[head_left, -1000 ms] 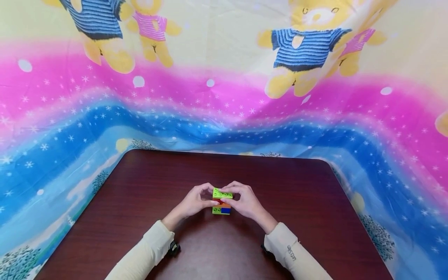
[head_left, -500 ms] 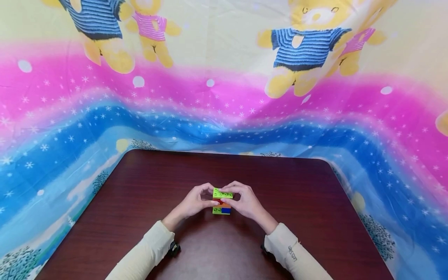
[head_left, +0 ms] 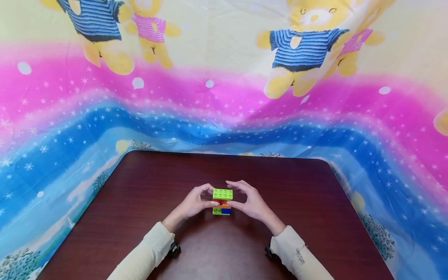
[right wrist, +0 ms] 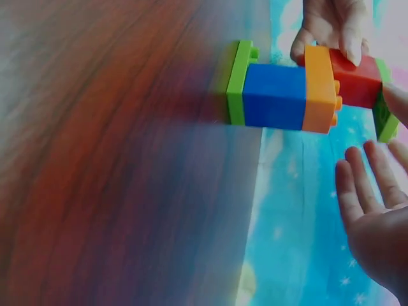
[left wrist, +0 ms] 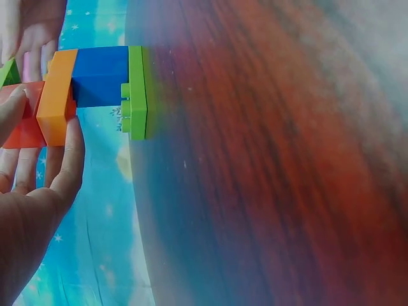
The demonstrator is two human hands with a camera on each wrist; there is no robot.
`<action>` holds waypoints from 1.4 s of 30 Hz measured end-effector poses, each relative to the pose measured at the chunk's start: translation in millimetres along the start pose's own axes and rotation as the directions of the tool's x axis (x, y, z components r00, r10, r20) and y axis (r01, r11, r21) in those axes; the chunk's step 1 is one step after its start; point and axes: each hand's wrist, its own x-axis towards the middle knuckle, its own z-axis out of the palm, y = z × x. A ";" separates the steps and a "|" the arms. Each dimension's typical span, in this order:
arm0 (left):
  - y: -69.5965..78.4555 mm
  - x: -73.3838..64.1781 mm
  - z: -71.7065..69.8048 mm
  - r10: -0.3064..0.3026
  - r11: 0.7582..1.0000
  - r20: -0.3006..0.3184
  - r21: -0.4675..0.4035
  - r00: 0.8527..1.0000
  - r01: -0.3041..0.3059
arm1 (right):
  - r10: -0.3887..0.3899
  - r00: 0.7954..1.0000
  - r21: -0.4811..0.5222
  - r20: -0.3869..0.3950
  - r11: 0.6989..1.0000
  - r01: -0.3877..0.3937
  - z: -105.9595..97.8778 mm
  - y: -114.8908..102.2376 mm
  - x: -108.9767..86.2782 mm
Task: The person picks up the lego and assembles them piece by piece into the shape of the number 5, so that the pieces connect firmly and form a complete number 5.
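Note:
A stack of building bricks stands upright in the middle of the table. From the bottom up it has a green plate (left wrist: 139,92), a blue brick (right wrist: 274,95), an orange brick (right wrist: 317,89), a red brick (right wrist: 357,81) and a green studded plate (head_left: 223,193) on top. My left hand (head_left: 193,200) pinches the red brick, thumb on its near side and fingers behind. On the stack's other side is my right hand (head_left: 252,202), with thumb and fingers spread apart. Its thumb tip lies right at the upper part of the stack, while its other fingers extend freely.
The dark wood table (head_left: 161,167) has rounded far corners. Behind and beside it hangs a cloth (head_left: 210,101) printed with bears and snowflakes. A pale sleeve (head_left: 154,241) covers each forearm, and dark devices (head_left: 174,249) sit beneath the cuffs.
My right hand has let go of the top green plate, spread its fingers and moved slightly right, uncovering the plate's studs. My left hand and the stack have stayed in place.

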 end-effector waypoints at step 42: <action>-0.2 1.5 -1.4 0.030 0.999 -0.004 0.035 1.000 -0.029 | 0.192 0.971 -0.058 0.140 0.981 -0.185 19.7 20.7 -6.2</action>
